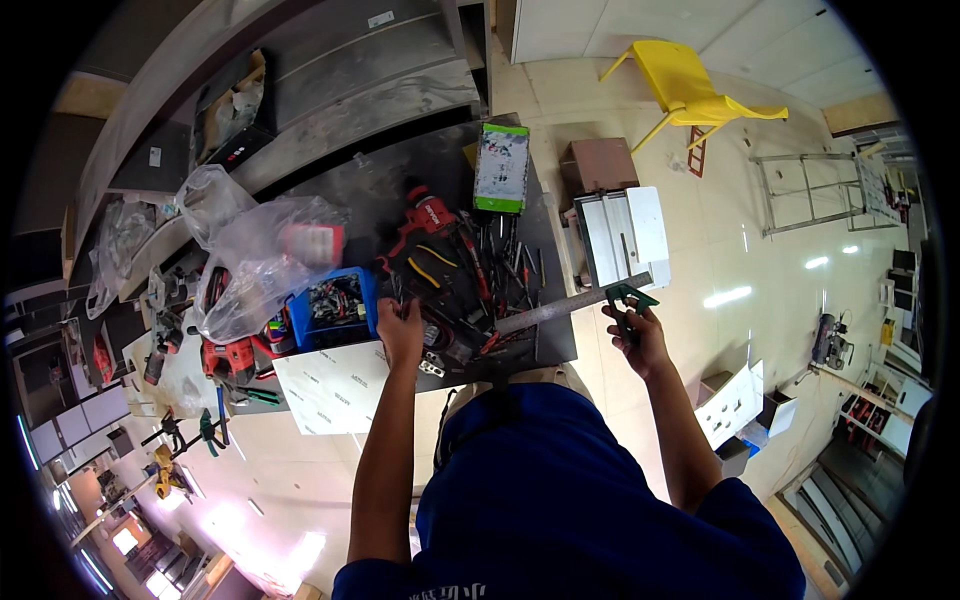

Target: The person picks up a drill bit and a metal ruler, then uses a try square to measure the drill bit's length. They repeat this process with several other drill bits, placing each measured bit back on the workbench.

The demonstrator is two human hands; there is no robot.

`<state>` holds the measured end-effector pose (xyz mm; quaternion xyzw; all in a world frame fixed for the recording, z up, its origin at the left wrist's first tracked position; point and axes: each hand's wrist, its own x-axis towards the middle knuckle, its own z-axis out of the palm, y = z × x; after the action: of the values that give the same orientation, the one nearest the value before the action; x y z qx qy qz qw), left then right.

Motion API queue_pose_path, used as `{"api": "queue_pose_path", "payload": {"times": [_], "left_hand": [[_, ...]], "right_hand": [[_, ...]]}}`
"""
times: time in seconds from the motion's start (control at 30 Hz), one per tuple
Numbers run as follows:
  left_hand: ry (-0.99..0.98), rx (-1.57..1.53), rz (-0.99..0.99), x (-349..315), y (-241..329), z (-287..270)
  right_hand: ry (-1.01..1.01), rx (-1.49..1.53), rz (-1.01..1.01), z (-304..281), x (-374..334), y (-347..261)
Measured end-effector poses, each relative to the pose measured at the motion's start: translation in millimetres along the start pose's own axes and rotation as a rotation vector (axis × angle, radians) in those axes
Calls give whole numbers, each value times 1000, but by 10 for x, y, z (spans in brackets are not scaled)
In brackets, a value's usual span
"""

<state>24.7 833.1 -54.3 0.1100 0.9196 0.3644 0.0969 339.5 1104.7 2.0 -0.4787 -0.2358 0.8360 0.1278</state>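
Note:
My right hand (638,335) grips the green handle of a try square (628,298), whose long grey metal blade (560,307) reaches left over the dark workbench (400,180). My left hand (401,328) reaches into the clutter on the bench, fingers curled at the edge of a blue bin of small parts (330,305) and next to a red and black power tool (440,265); whether it grips anything I cannot tell. A heap of loose hand tools (505,265) lies between my two hands.
Clear plastic bags (255,245) cover the bench's left part. A green and white box (501,167) stands at the back. White sheets (335,385) hang off the front edge. Pale panels (622,232) and a brown box (598,163) sit right of the bench; a yellow chair (690,92) beyond.

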Motion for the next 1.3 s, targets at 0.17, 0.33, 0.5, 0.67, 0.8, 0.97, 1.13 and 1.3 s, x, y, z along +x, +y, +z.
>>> {"api": "queue_pose_path", "payload": {"times": [0.17, 0.33, 0.5, 0.67, 0.8, 0.97, 1.13, 1.3], "left_hand": [[-143, -680, -456, -632, 43, -453], [-159, -1573, -956, -1252, -207, -956], [-208, -1478, -944, -1802, -109, -1467], [-205, -1507, -967, -1992, -229, -1729], [-301, -1530, -935, -2048, -389, -1770], [-302, -1501, -838, -1936, -459, -1858], [-29, -1306, -866, -1453, -421, -1903], [-136, -1434, -738, -1221, -714, -2019]], "right_hand": [[-282, 169, 71, 363, -37, 404], [-511, 158, 330, 1433, -149, 963], [-796, 136, 402, 2230, -352, 1606], [-766, 106, 548, 2441, -540, 1933], [-710, 127, 509, 2441, -609, 2105], [-704, -63, 243, 2554, -690, 2251], [-801, -857, -651, 2820, -899, 2432], [-1015, -1041, -733, 2977, -935, 2478]]}}
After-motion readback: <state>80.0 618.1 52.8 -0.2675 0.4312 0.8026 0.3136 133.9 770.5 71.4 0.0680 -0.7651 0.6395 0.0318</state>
